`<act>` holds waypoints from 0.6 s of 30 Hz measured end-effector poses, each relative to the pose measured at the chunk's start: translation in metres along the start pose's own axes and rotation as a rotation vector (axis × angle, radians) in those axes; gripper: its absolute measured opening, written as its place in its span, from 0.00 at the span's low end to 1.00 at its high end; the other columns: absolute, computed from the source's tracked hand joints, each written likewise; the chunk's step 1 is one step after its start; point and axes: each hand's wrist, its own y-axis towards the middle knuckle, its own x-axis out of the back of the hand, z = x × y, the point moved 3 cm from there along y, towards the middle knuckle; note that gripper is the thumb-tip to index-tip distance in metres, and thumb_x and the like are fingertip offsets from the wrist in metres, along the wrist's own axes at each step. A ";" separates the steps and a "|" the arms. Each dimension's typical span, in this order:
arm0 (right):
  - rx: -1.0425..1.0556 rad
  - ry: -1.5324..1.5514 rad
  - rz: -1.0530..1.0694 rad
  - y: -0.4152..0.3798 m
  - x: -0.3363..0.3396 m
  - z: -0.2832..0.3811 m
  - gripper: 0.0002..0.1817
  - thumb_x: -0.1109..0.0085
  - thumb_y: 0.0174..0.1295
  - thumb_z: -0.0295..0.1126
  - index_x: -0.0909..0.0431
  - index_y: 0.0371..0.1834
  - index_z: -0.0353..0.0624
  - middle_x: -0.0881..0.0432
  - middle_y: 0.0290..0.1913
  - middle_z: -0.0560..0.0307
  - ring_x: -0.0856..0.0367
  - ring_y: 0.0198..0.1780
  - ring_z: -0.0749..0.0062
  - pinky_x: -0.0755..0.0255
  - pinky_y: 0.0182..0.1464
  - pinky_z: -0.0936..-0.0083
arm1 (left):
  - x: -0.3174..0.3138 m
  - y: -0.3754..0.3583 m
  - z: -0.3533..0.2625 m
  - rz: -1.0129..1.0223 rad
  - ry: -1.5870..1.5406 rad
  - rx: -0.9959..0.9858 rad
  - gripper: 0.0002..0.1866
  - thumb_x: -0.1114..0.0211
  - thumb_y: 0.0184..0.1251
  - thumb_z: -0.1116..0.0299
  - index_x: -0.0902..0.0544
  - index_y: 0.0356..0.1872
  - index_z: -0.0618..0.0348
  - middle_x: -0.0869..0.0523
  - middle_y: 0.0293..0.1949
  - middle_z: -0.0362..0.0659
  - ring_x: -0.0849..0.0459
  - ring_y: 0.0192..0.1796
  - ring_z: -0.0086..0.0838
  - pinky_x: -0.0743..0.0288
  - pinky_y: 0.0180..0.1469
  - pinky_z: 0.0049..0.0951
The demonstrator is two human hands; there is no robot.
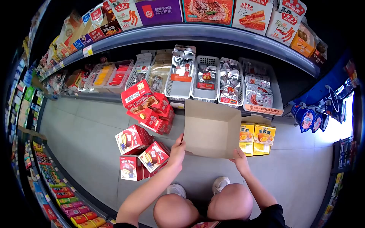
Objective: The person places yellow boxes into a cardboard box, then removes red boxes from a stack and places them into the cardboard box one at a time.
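You hold the open cardboard box [213, 131] above the floor [91, 125], near the front edge of the lower shelf [106, 97]. Your left hand [177, 152] is closed on its left side by the near corner; your right hand [240, 161] grips its near-right corner. Red boxes [133, 140] stand to its left, yellow boxes [263, 136] to its right.

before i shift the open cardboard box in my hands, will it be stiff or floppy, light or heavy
The open cardboard box will probably feel light for its size, since nothing shows inside. Its walls look thin, so they may flex if squeezed. With the left hand and right hand both near its closer end, the far side might dip.
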 end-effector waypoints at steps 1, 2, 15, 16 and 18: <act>0.038 -0.001 0.010 -0.003 0.001 0.011 0.21 0.64 0.64 0.38 0.41 0.56 0.39 0.30 0.47 0.54 0.29 0.47 0.72 0.30 0.46 0.75 | -0.002 -0.007 -0.010 0.008 -0.030 -0.006 0.27 0.49 0.59 0.71 0.43 0.61 0.55 0.37 0.59 0.41 0.43 0.61 0.25 0.51 0.61 0.27; 0.076 -0.002 0.018 -0.003 0.002 0.017 0.21 0.64 0.64 0.38 0.41 0.56 0.39 0.30 0.47 0.54 0.29 0.46 0.72 0.31 0.47 0.75 | -0.004 -0.014 -0.020 0.016 -0.060 -0.012 0.27 0.50 0.59 0.72 0.43 0.60 0.57 0.36 0.58 0.40 0.42 0.61 0.26 0.50 0.60 0.26; 0.171 0.058 0.021 -0.027 0.016 0.052 0.21 0.64 0.63 0.37 0.42 0.57 0.40 0.30 0.49 0.56 0.29 0.46 0.74 0.28 0.42 0.76 | -0.005 -0.053 -0.043 0.190 -0.026 -0.169 0.34 0.44 0.57 0.63 0.49 0.62 0.58 0.42 0.61 0.44 0.46 0.63 0.27 0.56 0.62 0.24; 0.128 0.065 0.035 -0.025 0.016 0.046 0.21 0.64 0.63 0.37 0.42 0.57 0.39 0.31 0.48 0.55 0.29 0.46 0.74 0.28 0.42 0.76 | -0.003 -0.052 -0.039 0.191 -0.021 -0.154 0.34 0.45 0.57 0.63 0.49 0.62 0.59 0.42 0.61 0.44 0.46 0.63 0.27 0.56 0.62 0.24; 0.099 0.070 0.049 -0.023 0.015 0.037 0.21 0.63 0.63 0.37 0.42 0.57 0.39 0.31 0.48 0.55 0.30 0.45 0.74 0.27 0.42 0.76 | -0.002 -0.055 -0.039 0.193 -0.018 -0.152 0.34 0.45 0.57 0.63 0.49 0.62 0.60 0.42 0.61 0.45 0.46 0.63 0.27 0.56 0.62 0.25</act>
